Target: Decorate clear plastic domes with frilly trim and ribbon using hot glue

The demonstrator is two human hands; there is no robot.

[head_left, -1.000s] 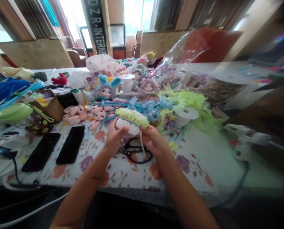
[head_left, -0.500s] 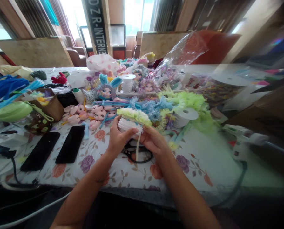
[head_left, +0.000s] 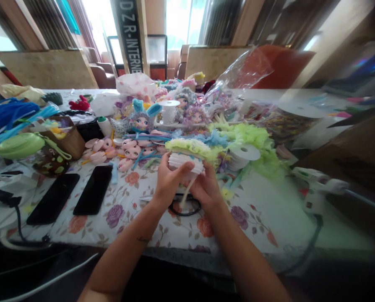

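Observation:
A white ribbed piece [head_left: 184, 162] with a frilly yellow-green trim [head_left: 192, 147] along its top is held up over the table between both hands. My left hand [head_left: 171, 178] grips its left side, the thumb lying across the front. On the right side, my right hand [head_left: 205, 184] closes round it from behind and below. A pale strip [head_left: 188, 191] hangs from its underside. Black-handled scissors [head_left: 186, 213] lie on the flowered cloth [head_left: 127, 226] just below the hands.
Pink doll heads [head_left: 131, 151], two black phones [head_left: 93, 191] and a green case [head_left: 19, 145] are at the left. Behind are blue and lime ruffles [head_left: 253, 138], a white spool [head_left: 244, 153] and finished dolls [head_left: 141, 119]. A white glue gun [head_left: 316, 184] lies at the right beside a cardboard box [head_left: 347, 151].
Both hands have shifted slightly right with the white piece, and its front is turned a little. The strip now hangs at a slant, and the scissors' blade shows left of the hands.

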